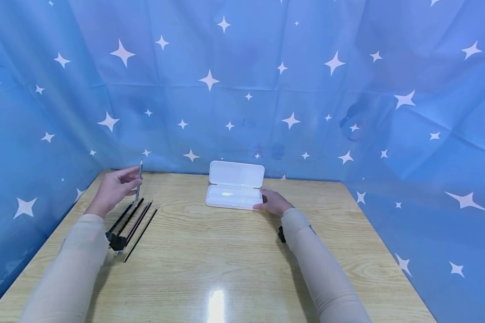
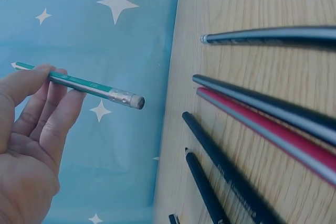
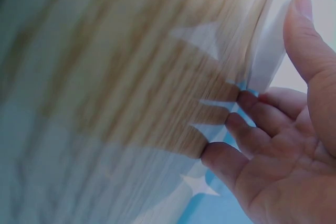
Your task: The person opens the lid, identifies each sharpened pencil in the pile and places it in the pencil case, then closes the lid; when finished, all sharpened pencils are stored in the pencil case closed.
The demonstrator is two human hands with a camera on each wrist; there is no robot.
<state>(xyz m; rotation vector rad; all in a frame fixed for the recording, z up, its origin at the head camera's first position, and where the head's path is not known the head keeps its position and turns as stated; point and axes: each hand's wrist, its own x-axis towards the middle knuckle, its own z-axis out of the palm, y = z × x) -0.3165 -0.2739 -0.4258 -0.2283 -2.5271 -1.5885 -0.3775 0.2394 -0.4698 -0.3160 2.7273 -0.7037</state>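
Note:
In the head view my left hand (image 1: 115, 188) is raised at the table's far left, holding a pencil (image 1: 139, 181) nearly upright. Thumb and fingertips pinch this green pencil (image 2: 79, 82) in the left wrist view; its metal band and eraser end point away from the hand. Below that hand several dark pencils and a red one (image 2: 252, 119) lie side by side on the table. A white pencil case (image 1: 234, 197) stands with its lid raised at the back middle. My right hand (image 1: 275, 202) grips its right end, thumb (image 3: 302, 30) against the white side.
A wooden table (image 1: 210, 242) lies under everything, light glaring off its near part. Directly behind it hangs a blue curtain (image 1: 250, 112) with white stars, which also runs along both sides. A black wrist device (image 1: 116, 241) overlaps the near ends of some pencils.

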